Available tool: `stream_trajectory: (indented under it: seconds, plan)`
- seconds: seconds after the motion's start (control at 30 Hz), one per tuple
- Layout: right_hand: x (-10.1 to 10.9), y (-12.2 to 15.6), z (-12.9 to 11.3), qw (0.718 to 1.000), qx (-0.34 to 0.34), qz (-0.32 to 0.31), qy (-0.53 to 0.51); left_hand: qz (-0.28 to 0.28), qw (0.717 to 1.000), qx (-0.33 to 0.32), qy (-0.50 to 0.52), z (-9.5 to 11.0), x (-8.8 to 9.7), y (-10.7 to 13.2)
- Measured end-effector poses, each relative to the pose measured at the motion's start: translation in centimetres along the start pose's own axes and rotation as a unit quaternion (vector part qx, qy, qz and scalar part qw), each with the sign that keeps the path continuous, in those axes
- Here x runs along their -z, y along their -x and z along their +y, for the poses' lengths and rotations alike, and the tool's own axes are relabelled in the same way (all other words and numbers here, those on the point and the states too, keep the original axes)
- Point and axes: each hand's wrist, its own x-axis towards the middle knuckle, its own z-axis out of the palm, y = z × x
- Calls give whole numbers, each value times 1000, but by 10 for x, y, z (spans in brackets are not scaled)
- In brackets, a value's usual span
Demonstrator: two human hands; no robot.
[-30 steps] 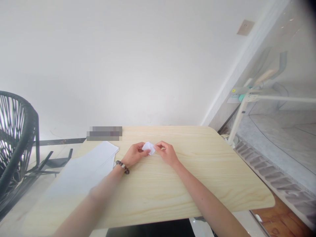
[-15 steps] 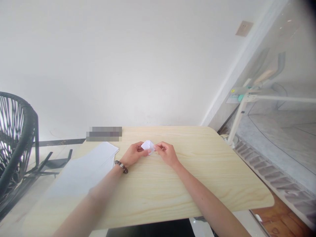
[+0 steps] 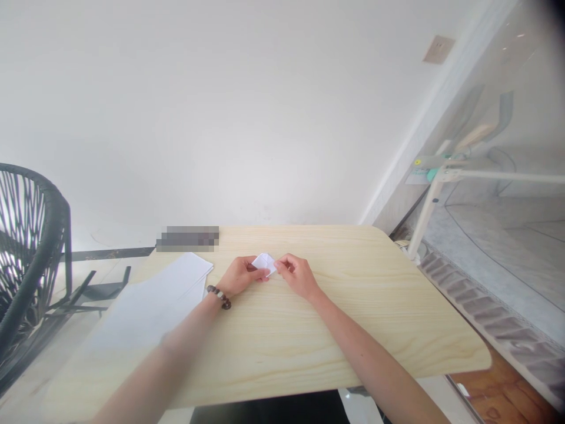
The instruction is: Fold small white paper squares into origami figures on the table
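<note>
At the near edge, below the pale wood-grain surface (image 3: 344, 330), a dark shape (image 3: 273, 407) shows between the person's two bare forearms. On the left wrist sits a bracelet of dark round beads (image 3: 220, 296) with one lighter bead.

Beyond it, the left hand (image 3: 241, 275) has its fingers closed on a small folded piece of white paper (image 3: 265, 262), the thumb lying across its near side and the other fingers at its left edge and behind. The right hand (image 3: 300, 275) has thumb and forefinger drawn together at the paper's right corner, the remaining fingers curled in. The paper thus lies between the two sets of fingertips, over the middle of the surface, creases showing on its face; whether it touches the wood cannot be told.

Left of the left hand, flat white paper sheets (image 3: 154, 300) overlap on the surface. Past them, at the far left corner, a grey pixelated patch (image 3: 188, 238) hides whatever is there. To the right, beside a turquoise part (image 3: 432, 175) on a white metal frame (image 3: 426, 218), a pale label (image 3: 416, 175) bears marks too small to read.
</note>
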Motion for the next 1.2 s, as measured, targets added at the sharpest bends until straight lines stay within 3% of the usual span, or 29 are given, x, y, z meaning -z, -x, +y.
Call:
stream_trajectory:
  seconds: [0.17, 0.53, 0.87, 1.2]
  plan:
    - [-1, 0, 5, 1000, -18, 15, -11, 23, 999, 27, 35, -7, -2, -3]
    - [-1, 0, 8, 1000, -23, -2, -16, -41, 985, 19, 166, -12, -1, -5]
    - [-2, 0, 9, 1000, -22, 3, -1, -12, 999, 1, 33, -12, 0, -4]
    - [1, 0, 3, 999, 21, -38, 31, -19, 1000, -14, -2, -8, 1, -2]
